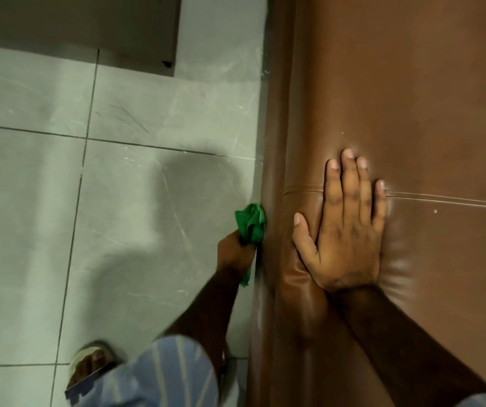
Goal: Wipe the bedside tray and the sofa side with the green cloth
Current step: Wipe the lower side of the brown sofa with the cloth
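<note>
The brown leather sofa (397,92) fills the right half of the view, its vertical side (268,183) dropping to the floor. My left hand (234,254) is low beside that side, shut on the crumpled green cloth (252,223), which presses against the sofa side. My right hand (345,230) lies flat and open on the sofa's top, fingers spread across a stitched seam. The bedside tray is not in view.
Grey floor tiles (89,201) with dark grout lines cover the left half. A dark furniture panel (89,22) stands at the top left. My sandalled foot (92,362) and blue striped clothing (165,374) are at the bottom.
</note>
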The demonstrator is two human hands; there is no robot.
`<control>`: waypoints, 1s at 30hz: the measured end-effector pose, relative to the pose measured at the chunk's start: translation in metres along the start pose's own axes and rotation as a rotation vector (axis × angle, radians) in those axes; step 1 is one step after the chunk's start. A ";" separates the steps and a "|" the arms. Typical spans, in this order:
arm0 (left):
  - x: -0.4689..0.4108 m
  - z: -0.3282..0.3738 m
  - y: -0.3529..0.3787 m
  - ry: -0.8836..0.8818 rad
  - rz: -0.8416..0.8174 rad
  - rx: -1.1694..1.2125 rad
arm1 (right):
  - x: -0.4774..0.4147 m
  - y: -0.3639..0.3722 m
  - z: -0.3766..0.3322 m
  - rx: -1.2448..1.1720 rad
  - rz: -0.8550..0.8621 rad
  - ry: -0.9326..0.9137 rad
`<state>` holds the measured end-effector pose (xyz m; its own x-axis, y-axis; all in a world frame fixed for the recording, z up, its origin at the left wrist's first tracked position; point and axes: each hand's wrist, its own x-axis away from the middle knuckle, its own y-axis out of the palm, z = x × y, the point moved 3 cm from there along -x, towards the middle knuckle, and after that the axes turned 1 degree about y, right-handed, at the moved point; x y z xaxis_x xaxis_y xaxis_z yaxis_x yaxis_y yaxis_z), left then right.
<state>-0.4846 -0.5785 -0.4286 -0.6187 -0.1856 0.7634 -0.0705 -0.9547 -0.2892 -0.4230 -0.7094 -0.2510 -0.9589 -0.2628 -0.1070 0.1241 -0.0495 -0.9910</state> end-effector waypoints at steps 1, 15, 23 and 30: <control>-0.013 0.010 0.000 -0.001 0.010 -0.063 | 0.000 0.000 0.000 0.009 -0.001 -0.002; 0.066 -0.061 0.023 0.038 0.102 0.266 | 0.000 -0.002 -0.001 0.011 0.003 0.009; 0.013 -0.012 0.023 -0.122 0.159 0.294 | 0.000 -0.002 -0.001 0.000 0.015 0.009; 0.137 -0.079 0.044 -0.142 0.172 0.453 | 0.001 -0.005 -0.003 -0.001 0.005 0.019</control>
<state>-0.6343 -0.6279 -0.3828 -0.4770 -0.3484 0.8069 0.3893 -0.9069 -0.1615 -0.4249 -0.7067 -0.2467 -0.9630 -0.2443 -0.1137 0.1291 -0.0476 -0.9905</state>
